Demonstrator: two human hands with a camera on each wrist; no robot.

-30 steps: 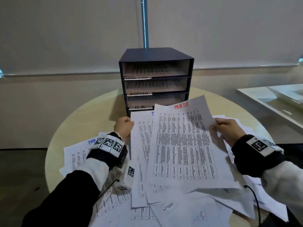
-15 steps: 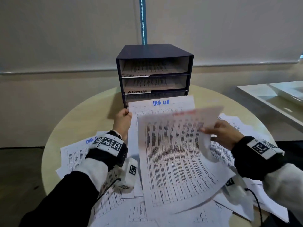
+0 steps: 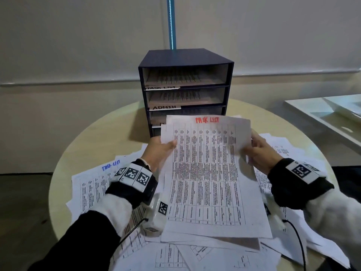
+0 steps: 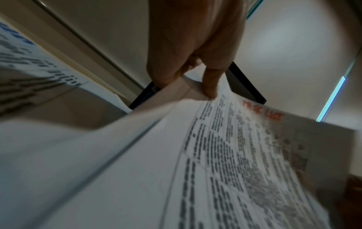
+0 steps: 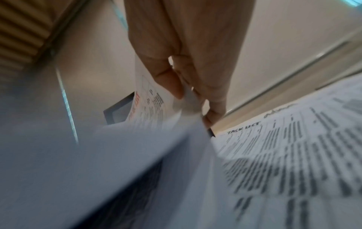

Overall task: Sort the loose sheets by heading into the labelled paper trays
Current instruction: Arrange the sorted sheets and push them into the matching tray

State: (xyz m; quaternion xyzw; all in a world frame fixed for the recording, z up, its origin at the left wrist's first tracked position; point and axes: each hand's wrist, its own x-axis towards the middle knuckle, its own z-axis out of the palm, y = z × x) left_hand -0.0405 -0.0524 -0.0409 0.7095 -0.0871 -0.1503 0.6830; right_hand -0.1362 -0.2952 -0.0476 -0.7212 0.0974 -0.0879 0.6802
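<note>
A sheet headed TASK LIST in red [image 3: 207, 165] is held up over the table, on top of at least one other sheet. My left hand [image 3: 162, 151] pinches their left edge, thumb on top [image 4: 210, 86]. My right hand [image 3: 259, 151] pinches the right edge [image 5: 176, 86]. Straight behind stands the dark tray unit [image 3: 185, 59], its slots labelled TASK LIST [image 3: 163, 87] and ADMIN [image 3: 165, 107]; the held sheets hide the lowest label. Each visible slot has printed sheets in it. Many loose printed sheets [image 3: 93, 184] lie spread over the round table [image 3: 101, 137].
A blue-headed sheet [image 3: 110, 166] lies at the left under my wrist. A black-headed TASK LIST sheet [image 5: 274, 148] lies to the right. A white table [image 3: 322, 114] stands at the far right. A wall and a blue-lit pole [image 3: 170, 22] rise behind the trays.
The right hand swung the red-headed sheet left onto the blue-headed sheet in my left hand. Both hands now hold the sheets together, lifted in front of the trays.
</note>
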